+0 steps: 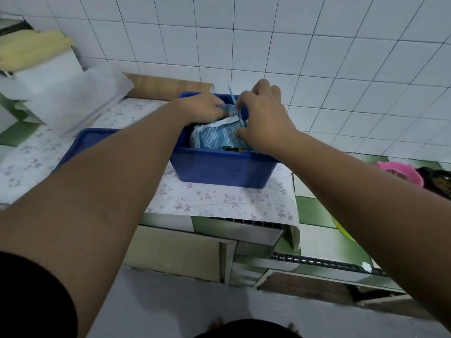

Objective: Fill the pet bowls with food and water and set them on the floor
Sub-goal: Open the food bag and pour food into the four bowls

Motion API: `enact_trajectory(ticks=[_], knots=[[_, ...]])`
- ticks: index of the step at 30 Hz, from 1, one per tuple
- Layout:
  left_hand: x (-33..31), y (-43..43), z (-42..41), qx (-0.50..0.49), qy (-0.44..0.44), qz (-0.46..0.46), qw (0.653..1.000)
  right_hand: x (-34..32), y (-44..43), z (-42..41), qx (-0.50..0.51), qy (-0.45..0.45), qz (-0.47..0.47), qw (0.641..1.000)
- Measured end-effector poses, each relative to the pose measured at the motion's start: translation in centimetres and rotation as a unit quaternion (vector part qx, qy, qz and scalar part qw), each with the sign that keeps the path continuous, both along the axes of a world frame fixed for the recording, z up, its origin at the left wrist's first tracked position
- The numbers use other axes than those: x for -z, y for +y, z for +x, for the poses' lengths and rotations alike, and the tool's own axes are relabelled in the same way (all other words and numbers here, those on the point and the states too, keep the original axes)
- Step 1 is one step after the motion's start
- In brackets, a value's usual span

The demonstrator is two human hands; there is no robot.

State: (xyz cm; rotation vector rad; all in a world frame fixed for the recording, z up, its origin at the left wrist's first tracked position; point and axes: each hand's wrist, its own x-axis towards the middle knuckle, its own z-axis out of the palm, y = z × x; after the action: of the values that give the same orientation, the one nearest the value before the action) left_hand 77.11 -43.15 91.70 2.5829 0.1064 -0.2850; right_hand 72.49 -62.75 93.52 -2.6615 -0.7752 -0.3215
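I judge the food bag soft, crinkly and light, so I would grip its gathered neck. It is pale blue with white print, sitting in the blue tub on the worktop. My left hand pinches the neck; my right hand has its fingers closed on the tie strip.

We have a single wide-angle view from head height, looking forward and steeply down, so both forearms run in from 7 and 5 o'clock and meet near the centre. The worktop lies close below us, the tiled wall bends across 12 o'clock, and the floor shows at 6 o'clock. Straight lines curve towards the edges of the frame.
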Motion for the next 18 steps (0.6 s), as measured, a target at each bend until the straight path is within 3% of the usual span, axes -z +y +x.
enact_trajectory(ticks=[5, 10, 13, 18], knots=[[-0.1, -1.1, -0.4, 0.002, -0.053, 0.089, 0.995, 0.8, 0.3, 0.1, -0.054, -0.018, -0.129, 0.990], [0.0, -1.2, -2.9, -0.037, -0.244, 0.120, 0.962, 0.8, 0.6, 0.9, -0.052, 0.074, -0.149, 0.985], [0.3, -1.2, -4.6, 0.028, -0.195, 0.082, 0.977, 0.4, 0.9, 0.7, -0.055, 0.107, -0.177, 0.977], [1.1, -1.1, -4.9, 0.110, -0.117, 0.157, 0.974, -0.1, 1.4, 0.5, -0.057, 0.149, -0.216, 0.963]])
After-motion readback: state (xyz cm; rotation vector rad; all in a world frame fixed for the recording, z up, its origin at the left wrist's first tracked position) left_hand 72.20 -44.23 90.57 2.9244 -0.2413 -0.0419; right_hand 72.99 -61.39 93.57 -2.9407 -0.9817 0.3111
